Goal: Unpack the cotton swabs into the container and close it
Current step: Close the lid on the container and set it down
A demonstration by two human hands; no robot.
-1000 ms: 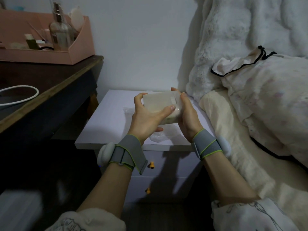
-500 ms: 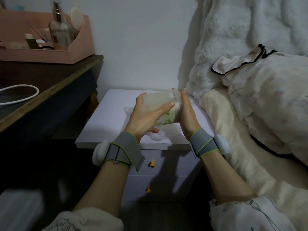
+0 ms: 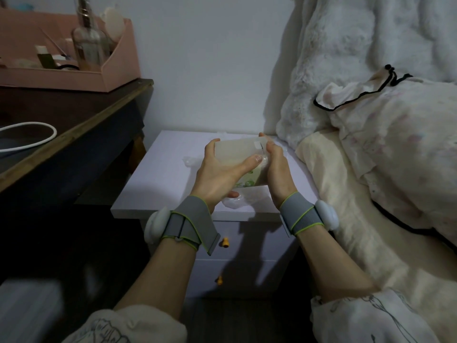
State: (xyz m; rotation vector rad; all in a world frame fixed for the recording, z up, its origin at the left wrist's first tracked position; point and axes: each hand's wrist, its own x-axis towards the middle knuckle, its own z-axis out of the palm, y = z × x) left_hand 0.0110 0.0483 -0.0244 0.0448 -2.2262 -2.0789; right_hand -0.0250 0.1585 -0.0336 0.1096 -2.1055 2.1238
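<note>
- Left hand (image 3: 217, 179) grasps the translucent white plastic container (image 3: 237, 154) from 9 o'clock
- Right hand (image 3: 277, 169) grasps it from 3 o'clock, above the white worktop (image 3: 158, 179)

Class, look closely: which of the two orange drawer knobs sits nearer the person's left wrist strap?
The upper knob, just right of the left wrist strap; the lower knob sits further down the drawers.

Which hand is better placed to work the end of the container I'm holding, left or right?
Right, probably. The right hand grips the container at its end by the small white tab, while the left hand wraps the body, steadying it.
</note>
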